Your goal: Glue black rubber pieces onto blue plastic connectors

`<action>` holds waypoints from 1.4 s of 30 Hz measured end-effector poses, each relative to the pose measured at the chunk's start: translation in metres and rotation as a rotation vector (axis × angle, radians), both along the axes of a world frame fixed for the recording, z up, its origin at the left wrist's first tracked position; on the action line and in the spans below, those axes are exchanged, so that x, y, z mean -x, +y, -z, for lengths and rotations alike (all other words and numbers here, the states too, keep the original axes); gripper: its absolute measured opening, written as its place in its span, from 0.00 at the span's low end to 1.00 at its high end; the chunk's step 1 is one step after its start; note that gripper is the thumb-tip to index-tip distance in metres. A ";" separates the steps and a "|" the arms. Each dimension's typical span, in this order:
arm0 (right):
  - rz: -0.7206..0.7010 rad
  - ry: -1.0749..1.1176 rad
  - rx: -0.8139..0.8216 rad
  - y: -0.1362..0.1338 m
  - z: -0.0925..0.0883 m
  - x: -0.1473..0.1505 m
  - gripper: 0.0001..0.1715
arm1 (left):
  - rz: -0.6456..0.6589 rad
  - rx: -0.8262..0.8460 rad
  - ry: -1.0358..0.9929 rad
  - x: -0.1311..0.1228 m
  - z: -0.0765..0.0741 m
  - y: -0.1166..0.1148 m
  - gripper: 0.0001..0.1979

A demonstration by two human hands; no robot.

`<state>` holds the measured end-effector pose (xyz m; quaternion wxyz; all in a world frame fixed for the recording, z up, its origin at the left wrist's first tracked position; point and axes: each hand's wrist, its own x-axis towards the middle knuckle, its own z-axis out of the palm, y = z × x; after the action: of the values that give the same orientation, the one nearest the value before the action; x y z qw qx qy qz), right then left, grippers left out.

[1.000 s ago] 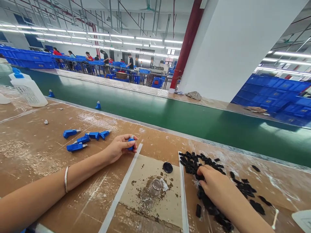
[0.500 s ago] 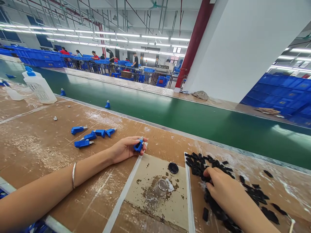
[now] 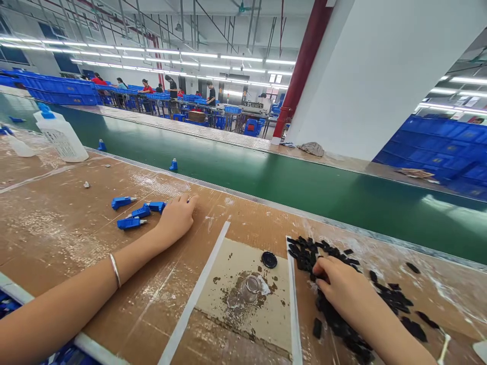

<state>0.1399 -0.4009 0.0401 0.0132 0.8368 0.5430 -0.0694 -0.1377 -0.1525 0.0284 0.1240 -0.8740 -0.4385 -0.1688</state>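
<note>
My left hand [image 3: 178, 215] is palm down over the brown tabletop beside several small blue plastic parts with pale tips [image 3: 131, 223]. Its fingers are curled, and the knuckles hide whatever they hold. A silver bangle circles that wrist. My right hand [image 3: 338, 281] dips into a heap of small flat black pieces [image 3: 302, 253], thumb and forefinger pinched round one of them. Between the hands, a small clear glass jar [image 3: 251, 288] stands on a stained beige board [image 3: 220, 284], next to a round black lid [image 3: 269, 259].
Beyond the tabletop runs a green conveyor belt [image 3: 243, 162] carrying a few blue parts [image 3: 173, 165]. A white bottle with a blue cap [image 3: 63, 136] stands at left. A cotton swab [image 3: 444, 349] lies at lower right. Blue crates [image 3: 437, 152] are stacked behind; people work in the background.
My left hand has moved left and away from me, turning palm down; the blue part it held no longer shows. My right hand stays at the black heap. The belt's blue parts have shifted right.
</note>
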 end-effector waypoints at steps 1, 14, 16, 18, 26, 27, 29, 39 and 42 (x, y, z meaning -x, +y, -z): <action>-0.008 -0.008 0.002 0.000 0.000 0.001 0.11 | -0.061 -0.053 0.051 0.002 0.001 0.003 0.22; -0.112 -0.097 0.087 -0.004 0.013 0.024 0.27 | 0.257 0.022 -0.075 -0.011 0.020 -0.012 0.14; -0.123 -0.084 0.083 -0.004 0.010 0.025 0.26 | 0.268 0.042 -0.100 -0.011 0.022 -0.010 0.13; -0.123 -0.043 0.051 -0.004 0.008 0.024 0.22 | 0.281 0.057 -0.120 -0.011 0.023 -0.009 0.13; -0.063 0.396 -0.215 -0.005 -0.003 0.023 0.14 | 0.341 0.109 -0.184 -0.014 0.020 -0.013 0.13; -0.110 0.465 -0.259 -0.004 -0.005 0.027 0.13 | 0.340 0.118 -0.185 -0.014 0.020 -0.014 0.13; -0.225 0.574 -0.332 -0.003 -0.009 0.038 0.11 | 0.332 0.132 -0.182 -0.014 0.020 -0.014 0.13; -0.356 0.701 -0.537 0.000 0.010 0.066 0.13 | 0.328 0.171 -0.185 -0.017 0.018 -0.017 0.13; -0.353 0.684 -0.525 0.003 0.012 0.067 0.15 | 0.323 0.182 -0.191 -0.017 0.019 -0.017 0.13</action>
<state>0.0731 -0.3982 0.0282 -0.3674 0.6357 0.6494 -0.1982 -0.1207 -0.1697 0.0099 -0.0262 -0.9206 -0.3159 -0.2283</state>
